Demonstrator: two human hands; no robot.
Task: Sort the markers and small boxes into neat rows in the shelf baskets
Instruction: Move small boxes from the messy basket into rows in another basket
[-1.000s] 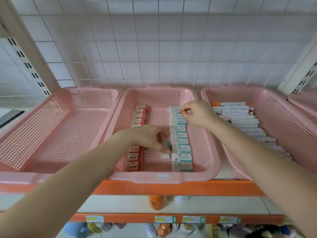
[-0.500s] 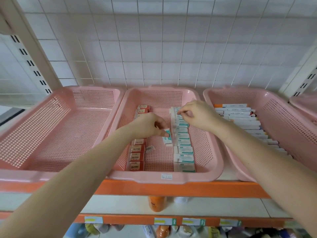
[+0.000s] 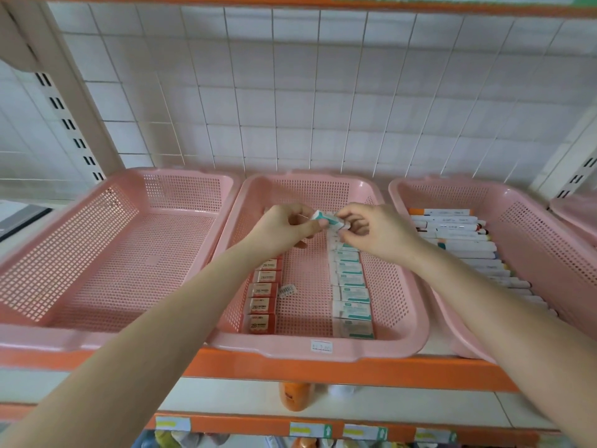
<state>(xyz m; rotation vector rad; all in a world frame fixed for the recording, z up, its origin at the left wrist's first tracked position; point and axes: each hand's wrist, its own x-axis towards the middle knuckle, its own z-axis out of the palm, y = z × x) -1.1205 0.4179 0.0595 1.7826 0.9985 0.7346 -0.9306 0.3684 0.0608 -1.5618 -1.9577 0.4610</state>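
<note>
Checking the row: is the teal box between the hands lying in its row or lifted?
Lifted: left hand and right hand pinch the teal box above the middle basket.

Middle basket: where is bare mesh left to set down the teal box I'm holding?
The lane between the red 2B boxes and the teal-and-white box row is bare, except a loose barcode label. The left basket shows only bare mesh. Crowded: the markers fill the left half of the right basket.
</note>
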